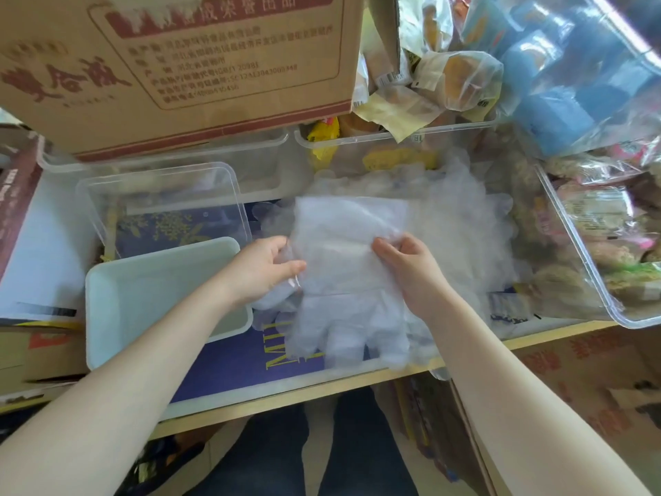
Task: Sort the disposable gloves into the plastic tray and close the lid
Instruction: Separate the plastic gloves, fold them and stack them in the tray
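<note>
**Both hands grip a stack of thin gloves beside the tray**

The film of the disposable gloves [343, 266] is so sheer that single layers cannot be counted, and the loose pile of gloves [454, 223] behind them blurs into a pale haze over whatever lies beneath. The left hand's [264, 266] fingertips are hidden under the plastic; the cardboard box [179, 66] at the top is cut off by the frame edge.

The held gloves lie flat between the two hands, above the dark blue surface [232, 359], just right of the white plastic tray [107, 291]. The left hand pinches their left edge, thumb on top. The right hand [407, 266] presses on their right side with fingers curled down onto the film, thumb tucked at the edge.

The gloves are translucent, whitish and crinkled, cuff end pointing away and finger shapes hanging toward the person. The tray looks empty. A clear lid [161, 202] lies behind it, touching its far rim.
</note>
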`<action>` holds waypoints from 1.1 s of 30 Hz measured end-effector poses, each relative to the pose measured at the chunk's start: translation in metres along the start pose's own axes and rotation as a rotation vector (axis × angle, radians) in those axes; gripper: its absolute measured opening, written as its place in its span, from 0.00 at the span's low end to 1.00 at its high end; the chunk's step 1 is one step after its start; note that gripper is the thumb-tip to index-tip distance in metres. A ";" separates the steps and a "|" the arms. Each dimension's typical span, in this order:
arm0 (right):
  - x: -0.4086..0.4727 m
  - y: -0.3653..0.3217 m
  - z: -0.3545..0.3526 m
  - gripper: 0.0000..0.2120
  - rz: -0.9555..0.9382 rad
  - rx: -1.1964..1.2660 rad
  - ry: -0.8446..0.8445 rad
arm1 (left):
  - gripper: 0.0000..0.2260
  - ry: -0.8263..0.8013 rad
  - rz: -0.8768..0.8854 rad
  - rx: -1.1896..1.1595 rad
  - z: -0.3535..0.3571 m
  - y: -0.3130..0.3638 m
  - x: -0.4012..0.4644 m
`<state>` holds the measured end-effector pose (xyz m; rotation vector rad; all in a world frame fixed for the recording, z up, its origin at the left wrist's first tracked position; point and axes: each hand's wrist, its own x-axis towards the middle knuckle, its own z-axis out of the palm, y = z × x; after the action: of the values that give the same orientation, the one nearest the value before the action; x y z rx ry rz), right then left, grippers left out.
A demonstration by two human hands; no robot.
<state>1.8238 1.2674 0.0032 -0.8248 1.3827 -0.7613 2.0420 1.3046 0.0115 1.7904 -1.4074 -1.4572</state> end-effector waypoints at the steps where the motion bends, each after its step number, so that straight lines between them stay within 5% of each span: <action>1: 0.001 0.000 -0.002 0.07 -0.010 0.027 -0.029 | 0.09 -0.006 0.007 -0.032 0.000 -0.002 -0.001; 3: 0.002 -0.003 -0.009 0.03 -0.027 0.040 -0.151 | 0.03 -0.009 0.022 -0.159 -0.001 0.000 -0.001; 6: 0.000 -0.011 -0.022 0.01 0.014 -0.140 -0.313 | 0.08 0.049 0.020 -0.299 -0.004 0.009 -0.001; 12: -0.003 -0.017 -0.023 0.02 -0.079 -0.340 -0.316 | 0.06 0.022 0.027 -0.363 -0.007 0.016 -0.002; 18: 0.000 -0.022 -0.030 0.04 -0.065 -0.273 -0.302 | 0.09 0.028 0.116 -0.234 -0.017 0.020 -0.005; 28: 0.003 -0.023 -0.031 0.09 -0.090 0.010 -0.348 | 0.19 -0.161 0.051 -0.572 -0.021 0.024 -0.011; 33: 0.000 -0.022 -0.028 0.10 -0.062 0.116 -0.371 | 0.15 0.057 0.145 -0.442 -0.021 0.026 -0.011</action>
<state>1.7960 1.2549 0.0215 -0.8712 0.9781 -0.6881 2.0504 1.2992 0.0452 1.4119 -1.0582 -1.4869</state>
